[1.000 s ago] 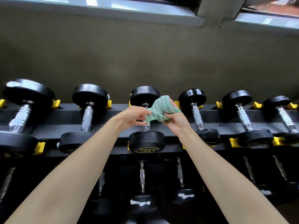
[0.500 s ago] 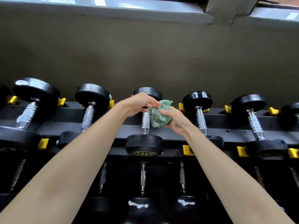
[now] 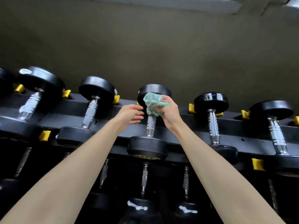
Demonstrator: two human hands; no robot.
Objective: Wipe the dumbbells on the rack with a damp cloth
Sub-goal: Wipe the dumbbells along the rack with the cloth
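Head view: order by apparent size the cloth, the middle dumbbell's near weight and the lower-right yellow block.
Largest first: near weight; cloth; yellow block. The weight lies nearer the camera than the cloth, which flatters it.

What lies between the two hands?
In the head view, the green cloth, gripped by the right hand, and the middle dumbbell's chrome handle lie between it and the left hand.

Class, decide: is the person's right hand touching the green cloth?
Touching. The head view shows the right hand gripping the bunched green cloth, thumb and fingers closed round it.
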